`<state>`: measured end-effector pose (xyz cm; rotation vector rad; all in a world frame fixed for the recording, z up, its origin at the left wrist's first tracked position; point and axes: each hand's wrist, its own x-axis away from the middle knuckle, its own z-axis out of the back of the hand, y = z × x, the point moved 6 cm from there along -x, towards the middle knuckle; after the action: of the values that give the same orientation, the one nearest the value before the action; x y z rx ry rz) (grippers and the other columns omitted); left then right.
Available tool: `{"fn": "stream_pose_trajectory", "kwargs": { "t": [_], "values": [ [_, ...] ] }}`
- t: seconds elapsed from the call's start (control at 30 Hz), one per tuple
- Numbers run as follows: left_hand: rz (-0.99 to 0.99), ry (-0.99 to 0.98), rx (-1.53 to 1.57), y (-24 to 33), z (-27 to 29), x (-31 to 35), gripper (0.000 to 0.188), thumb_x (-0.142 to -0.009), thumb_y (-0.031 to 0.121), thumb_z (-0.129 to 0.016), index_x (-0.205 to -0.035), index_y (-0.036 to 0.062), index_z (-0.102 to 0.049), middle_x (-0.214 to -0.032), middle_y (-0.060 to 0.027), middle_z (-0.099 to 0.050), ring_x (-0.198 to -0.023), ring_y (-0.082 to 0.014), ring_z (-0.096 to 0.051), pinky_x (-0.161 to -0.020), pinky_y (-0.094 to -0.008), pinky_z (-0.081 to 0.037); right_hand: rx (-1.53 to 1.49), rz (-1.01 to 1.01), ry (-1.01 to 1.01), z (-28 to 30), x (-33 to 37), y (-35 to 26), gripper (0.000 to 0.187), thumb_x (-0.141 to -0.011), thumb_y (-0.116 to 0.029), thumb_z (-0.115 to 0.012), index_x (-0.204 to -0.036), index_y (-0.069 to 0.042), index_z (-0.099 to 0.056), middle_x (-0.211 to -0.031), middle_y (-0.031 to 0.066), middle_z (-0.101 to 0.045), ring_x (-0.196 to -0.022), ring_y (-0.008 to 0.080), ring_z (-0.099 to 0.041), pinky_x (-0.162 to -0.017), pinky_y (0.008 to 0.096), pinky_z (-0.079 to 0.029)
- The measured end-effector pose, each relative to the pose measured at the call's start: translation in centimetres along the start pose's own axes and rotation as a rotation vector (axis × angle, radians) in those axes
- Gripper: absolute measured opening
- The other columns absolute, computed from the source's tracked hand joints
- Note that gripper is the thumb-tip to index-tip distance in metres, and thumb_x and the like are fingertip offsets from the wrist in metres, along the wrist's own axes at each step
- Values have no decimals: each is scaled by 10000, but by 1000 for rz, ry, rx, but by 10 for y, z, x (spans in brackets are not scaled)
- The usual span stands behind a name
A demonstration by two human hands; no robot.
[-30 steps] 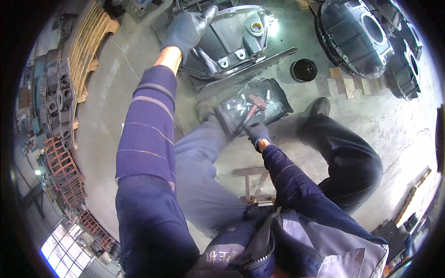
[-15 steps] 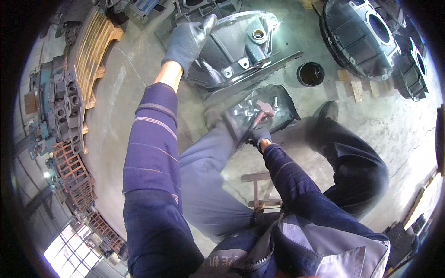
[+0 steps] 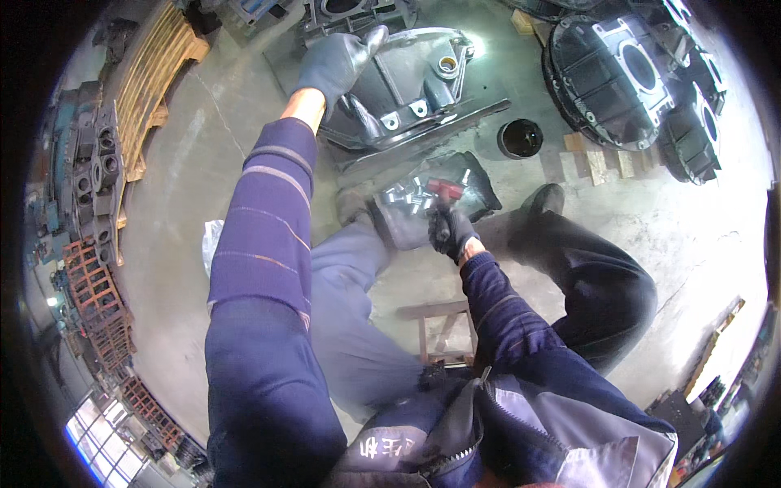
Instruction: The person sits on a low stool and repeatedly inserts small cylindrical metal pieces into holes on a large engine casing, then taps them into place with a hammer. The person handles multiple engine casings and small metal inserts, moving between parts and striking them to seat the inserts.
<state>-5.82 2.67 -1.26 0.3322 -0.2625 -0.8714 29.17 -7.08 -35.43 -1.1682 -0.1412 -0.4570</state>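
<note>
In a dark grey glove, my left hand is closed on the upper left rim of a dark metal housing casting, with one digit stretched along the edge. The casting has a round port with a brass-coloured ring and bolt lugs along its near side. Between my feet, my gloved right hand is closed at the handle of a hammer with a reddish head; the hand mostly hides the handle. Beneath the hammer head, several small shiny metal pieces lie on a dark sheet or flat tray.
A round black pot of dark liquid stands right of the casting. Large round housings rest on wooden blocks at the far right. Wooden pallets line the left. A low metal stool frame is between my legs.
The whole view has shifted a little. The hammer has swung so that its handle points more toward me. My left hand stays on the casting's rim.
</note>
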Motion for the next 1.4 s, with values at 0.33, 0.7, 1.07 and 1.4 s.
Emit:
{"fn": "stream_pose_trajectory", "kwargs": {
  "t": [0.33, 0.7, 1.07, 1.4],
  "values": [
    [-32, -27, -74, -6, -9, -9, 838, -972, 765, -379, -983, 34, -790, -981, -250, -733, -986, -421, -699, -914, -482, -516, -787, -646, 213, 155, 134, -153, 209, -930, -249, -707, -969, -44, -687, -696, -1, -594, -516, 116, -553, -429, 262, -401],
    [-63, -17, -27, 4, 2, -1, 875, -951, 793, -379, -939, 18, -786, -973, -275, -718, -964, -450, -691, -886, -506, -510, 34, 37, 655, 312, 91, -278, 382, -1000, -371, -675, -1051, 4, -623, -695, 160, -615, -619, 204, -613, -603, 358, -493],
    [-82, 6, -1, 2, 1, -5, 873, -950, 790, -392, -928, 11, -785, -960, -273, -721, -947, -447, -694, -872, -500, -513, 165, 103, 585, 334, 54, -279, 410, -978, -320, -705, -1147, 51, -664, -863, 225, -712, -774, 251, -699, -735, 371, -542],
    [-97, 20, -53, 1, -3, -7, 901, -965, 789, -340, -946, 5, -784, -984, -282, -720, -957, -445, -693, -890, -494, -509, 401, -161, 475, 321, 40, -277, 457, -949, -392, -678, -1161, 12, -682, -956, 292, -716, -937, 445, -713, -779, 456, -553]
  ]
}}
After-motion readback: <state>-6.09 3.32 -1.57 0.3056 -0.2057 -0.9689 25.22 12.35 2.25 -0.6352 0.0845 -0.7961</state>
